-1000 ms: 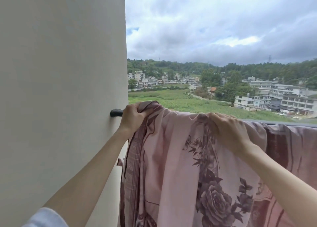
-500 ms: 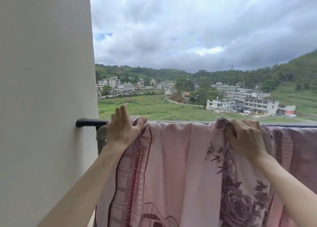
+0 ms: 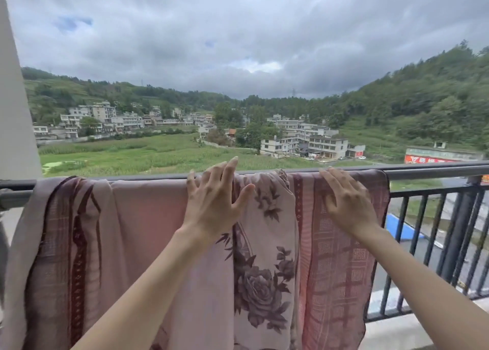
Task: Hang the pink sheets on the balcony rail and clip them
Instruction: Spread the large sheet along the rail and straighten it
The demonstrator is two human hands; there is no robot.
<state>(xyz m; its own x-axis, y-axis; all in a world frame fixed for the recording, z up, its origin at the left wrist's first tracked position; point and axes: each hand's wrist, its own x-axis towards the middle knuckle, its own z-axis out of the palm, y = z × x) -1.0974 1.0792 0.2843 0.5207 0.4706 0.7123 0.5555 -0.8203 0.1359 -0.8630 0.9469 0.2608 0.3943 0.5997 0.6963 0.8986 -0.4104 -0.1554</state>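
— Where's the sheet (image 3: 148,244)?
— Draped over the rail (image 3: 434,169), lower frame (rose print at centre).
— The hands?
— Left hand (image 3: 211,204) and right hand (image 3: 346,204) lie spread flat on it, gripping nothing.

Place: a home's upper-floor balcony
Evidence: dark metal rail (image 3: 436,170) with bars, pink sheets (image 3: 148,230) draped over it, village houses (image 3: 317,143) and fields (image 3: 132,156) below
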